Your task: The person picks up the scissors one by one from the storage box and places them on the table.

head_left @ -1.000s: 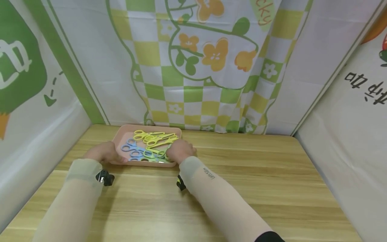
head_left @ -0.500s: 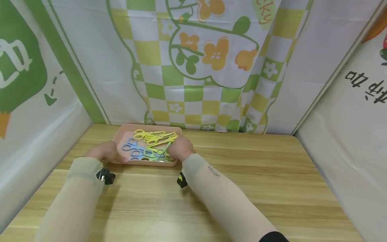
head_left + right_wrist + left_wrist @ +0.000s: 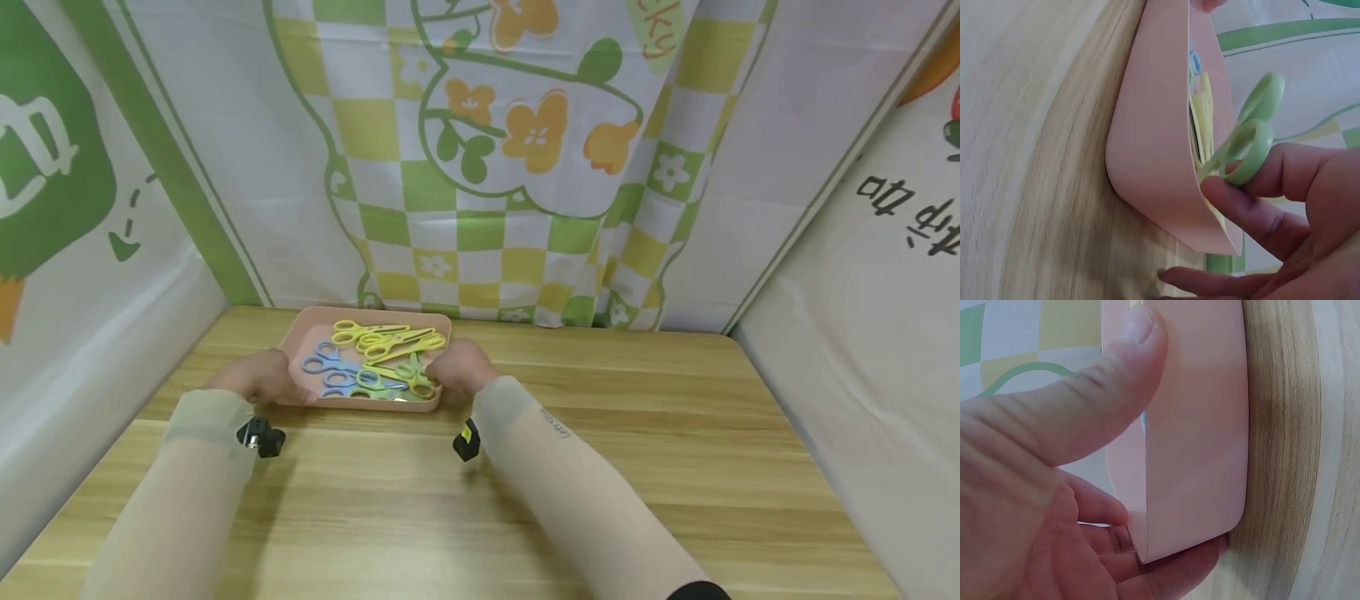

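Observation:
My left hand (image 3: 258,379) grips the left end of a shallow pink tray (image 3: 288,354). In the left wrist view its thumb lies over the rim, and the other fingers wrap the tray's corner (image 3: 1194,462). At the tray's right end is my right hand (image 3: 461,368), thumb and forefinger pinching a handle loop of light green scissors (image 3: 1254,134). Those handles stick up above the rim in the right wrist view, while the lower part is hidden behind the tray wall. Yellow scissors (image 3: 393,343) lie at the back of the tray, blue scissors (image 3: 330,363) at its left front.
The tray stands on a wood-grain table (image 3: 600,450), near its back edge. Behind it hangs a green and yellow checked cloth (image 3: 480,275). White printed panels (image 3: 862,333) rise along both sides.
My right hand has drawn back to the right from inside the tray to its right rim, uncovering more of the green scissors. My left hand keeps its grip on the tray.

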### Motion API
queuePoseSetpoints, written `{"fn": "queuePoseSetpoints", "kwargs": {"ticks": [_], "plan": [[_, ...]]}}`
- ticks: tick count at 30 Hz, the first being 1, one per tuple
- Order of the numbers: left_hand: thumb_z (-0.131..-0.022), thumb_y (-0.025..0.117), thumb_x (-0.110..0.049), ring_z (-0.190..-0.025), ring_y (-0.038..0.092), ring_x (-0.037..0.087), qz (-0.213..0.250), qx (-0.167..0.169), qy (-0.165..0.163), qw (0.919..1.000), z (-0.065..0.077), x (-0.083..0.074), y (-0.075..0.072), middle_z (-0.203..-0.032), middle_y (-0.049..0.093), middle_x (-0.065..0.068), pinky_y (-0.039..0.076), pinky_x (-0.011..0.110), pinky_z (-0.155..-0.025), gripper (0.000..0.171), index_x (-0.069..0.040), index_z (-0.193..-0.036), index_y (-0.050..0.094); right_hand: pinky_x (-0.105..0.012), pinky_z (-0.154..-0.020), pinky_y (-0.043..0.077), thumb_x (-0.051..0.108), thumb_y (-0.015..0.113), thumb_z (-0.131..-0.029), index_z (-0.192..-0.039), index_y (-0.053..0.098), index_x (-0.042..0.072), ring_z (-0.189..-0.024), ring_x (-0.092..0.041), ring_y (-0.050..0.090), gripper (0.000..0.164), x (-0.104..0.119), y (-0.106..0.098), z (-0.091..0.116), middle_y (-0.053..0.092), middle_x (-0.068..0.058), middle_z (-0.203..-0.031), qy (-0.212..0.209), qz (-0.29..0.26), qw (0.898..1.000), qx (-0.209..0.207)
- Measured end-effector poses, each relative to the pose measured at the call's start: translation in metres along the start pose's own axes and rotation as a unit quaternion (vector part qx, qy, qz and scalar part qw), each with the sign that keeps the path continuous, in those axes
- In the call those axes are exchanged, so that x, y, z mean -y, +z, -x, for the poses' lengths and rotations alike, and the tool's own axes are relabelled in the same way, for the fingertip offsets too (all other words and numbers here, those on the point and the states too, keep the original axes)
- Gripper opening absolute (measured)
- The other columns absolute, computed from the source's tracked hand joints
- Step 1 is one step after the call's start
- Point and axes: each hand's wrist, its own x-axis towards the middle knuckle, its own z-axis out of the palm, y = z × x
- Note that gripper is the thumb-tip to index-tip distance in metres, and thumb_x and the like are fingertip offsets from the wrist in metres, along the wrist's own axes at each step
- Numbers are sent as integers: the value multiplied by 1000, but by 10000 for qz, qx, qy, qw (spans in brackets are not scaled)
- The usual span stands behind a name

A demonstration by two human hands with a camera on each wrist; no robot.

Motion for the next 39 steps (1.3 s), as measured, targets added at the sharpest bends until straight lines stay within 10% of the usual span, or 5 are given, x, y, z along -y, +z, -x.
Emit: {"fn": "queuePoseSetpoints", "kwargs": {"ticks": [7, 13, 22, 33, 39], "plan": [[-84, 79, -45, -82, 52, 33, -85, 76, -4, 9999, 0, 1, 0, -89, 56, 19, 46, 53, -84, 73, 21, -106, 54, -28, -45, 42, 8, 66, -77, -65, 56, 8, -50, -17, 48, 15, -7, -11, 2, 59, -7, -73, 119, -164, 9991, 378], [-84, 78, -48, -88, 53, 36, -126, 113, 70, 9998, 0, -2, -2, -97, 58, 24, 44, 59, -90, 78, 21, -110, 54, -45, -77, 55, 13, 71, -82, -83, 70, 5, -88, -34, 65, 9, -17, -25, 6, 68, -12, -102, 126, -633, 9945, 827], [-82, 79, -48, -88, 52, 36, -83, 137, -37, 9999, -1, -1, -3, -97, 57, 22, 44, 57, -90, 78, 20, -110, 54, -56, -83, 54, 9, 78, -78, -91, 75, 1, -118, -38, 53, 16, -28, -37, 3, 60, -14, -128, 89, -1223, 9874, 1005], [-83, 79, -48, -85, 51, 34, -142, 142, 10, 9998, 1, 0, -3, -91, 54, 19, 46, 54, -87, 78, 21, -108, 52, -44, -76, 57, 13, 77, -81, -96, 75, 2, -93, -26, 59, 19, -44, -51, 0, 64, -9, -107, 121, -333, 9981, 510], [-83, 79, -48, -119, 41, 60, 305, 106, 44, 9995, -2, 8, 1, -132, 31, 52, 29, 67, -104, 114, 33, -132, 17, -38, -86, 51, 18, 76, -83, -99, 76, 3, -98, -25, 59, 22, -62, -68, -5, 68, -8, -112, -219, 759, 9966, 243]]}}
